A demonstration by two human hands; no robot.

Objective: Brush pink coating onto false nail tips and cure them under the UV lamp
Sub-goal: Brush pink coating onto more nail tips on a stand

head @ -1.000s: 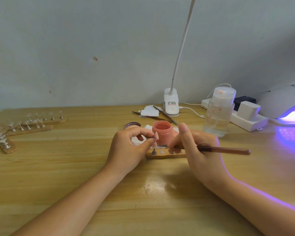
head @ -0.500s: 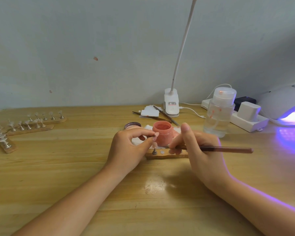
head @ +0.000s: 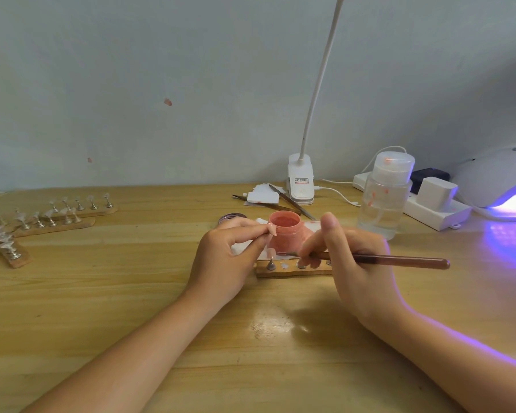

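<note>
My left hand pinches a small pink nail tip between thumb and fingers, just left of the open pink jar. My right hand holds a long brown brush, handle pointing right, bristle end low toward the wooden holder strip in front of the jar. One nail tip on a metal stand sits at the strip's left end. The UV lamp glows purple at the far right.
Three wooden strips of clear nail tips on stands lie at the left. A clip desk lamp, a clear pump bottle, a white power strip, tweezers and paper scraps stand behind the jar.
My left hand lifted the nail tip slightly toward the jar's rim. My right hand and brush shifted a little to the right.
</note>
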